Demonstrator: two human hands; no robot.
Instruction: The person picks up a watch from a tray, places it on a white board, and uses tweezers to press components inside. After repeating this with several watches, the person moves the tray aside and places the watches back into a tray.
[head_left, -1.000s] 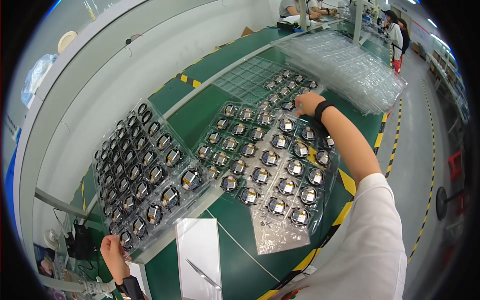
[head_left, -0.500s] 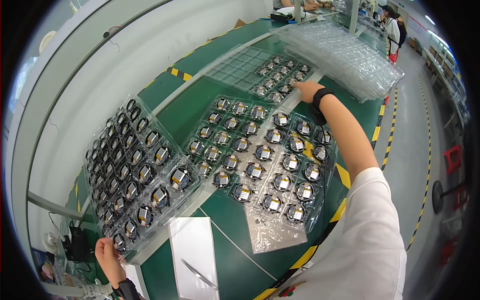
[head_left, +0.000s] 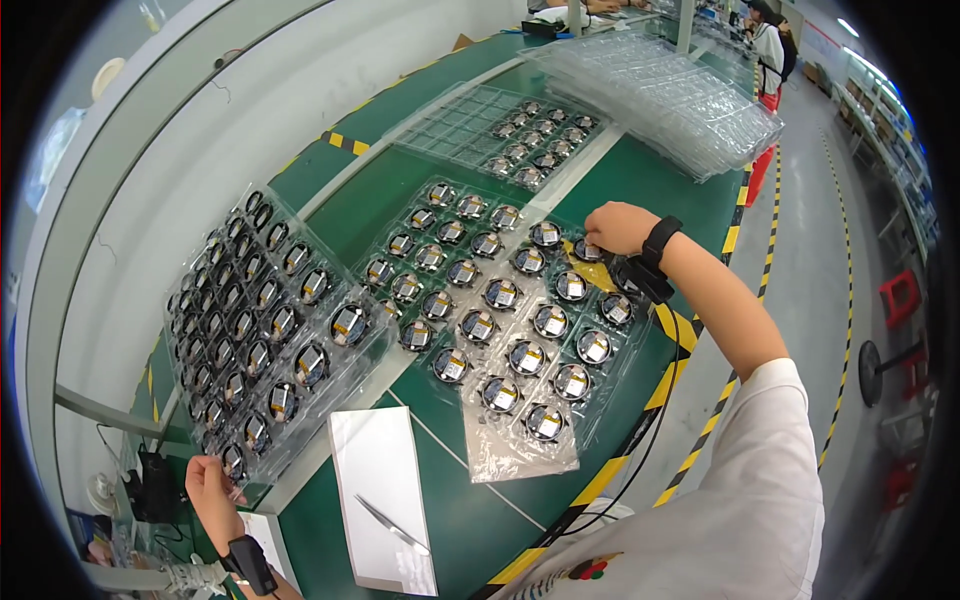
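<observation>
The right hand [head_left: 615,227] reaches out over a clear plastic blister tray [head_left: 500,320] that lies flat on the green desk [head_left: 370,200]. Its fingers are curled down onto the round black-and-silver part [head_left: 588,250] in the tray pocket nearest the far right corner; whether they pinch the part or only press on it cannot be told. A black wristband [head_left: 660,240] sits on that wrist, with a dark cable trailing from it toward the person's body. The other pockets of this tray, spreading left of and nearer than the hand, each hold a like round part with a small label on top.

The left hand [head_left: 210,490] is low at the person's left, loosely closed, with its fingertips on the near corner of a second blister tray [head_left: 270,330]. This tray stands tilted, is packed with dark round parts set on edge in rows, and stretches away from the hand.

Between the two hands, near the desk's front edge, lies a white card [head_left: 375,480] with metal tweezers [head_left: 392,525] resting on it. Beyond the right hand lies a third tray [head_left: 500,125], partly filled, and farther right of it a stack of empty clear trays [head_left: 670,95].
</observation>
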